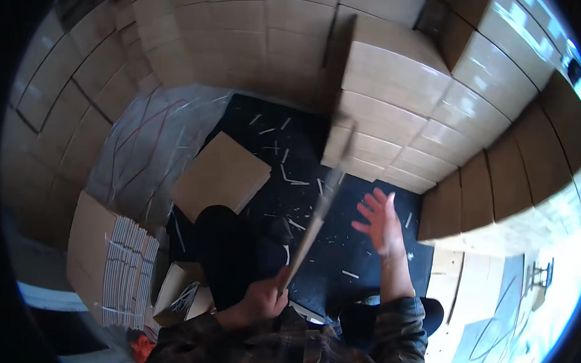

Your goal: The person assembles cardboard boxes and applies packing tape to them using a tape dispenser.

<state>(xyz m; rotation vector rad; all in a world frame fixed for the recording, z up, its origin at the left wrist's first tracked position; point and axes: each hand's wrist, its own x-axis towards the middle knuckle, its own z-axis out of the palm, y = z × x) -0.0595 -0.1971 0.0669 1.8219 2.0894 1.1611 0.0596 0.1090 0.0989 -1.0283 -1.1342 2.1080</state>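
So the landmark here is the dark mat [329,253] on the floor, and everything below is placed off that. The left hand [266,298] is over the near edge of the mat, fingers curled tight around the lower end of a long thin strip [311,236]. That strip slants up and away across the middle of the mat, its far end overlapping the cartons past the mat in this view. It's pretty motion-blurred, so I can't tell if it's wood or cardboard. The right hand [382,226] is over the right part of the mat, holding nothing, fingers spread and palm showing.

On the left part of the mat there's a flat rectangular cardboard piece [223,176], plain brown, lying at an angle. Loads of little pale scraps [297,182] are scattered over the mat. Left of the mat, wrinkled clear plastic sheeting [168,119] with reddish lines across it. Off the mat's near-left corner is a strapped bundle of flattened cardboard [131,265], and between that bundle and the mat a small open carton [168,279] with white looped cord [185,297] in it.

Stacked cardboard cartons [392,114] rise at the mat's far-right edge, and more brown cartons [238,29] form a wall beyond its far side.
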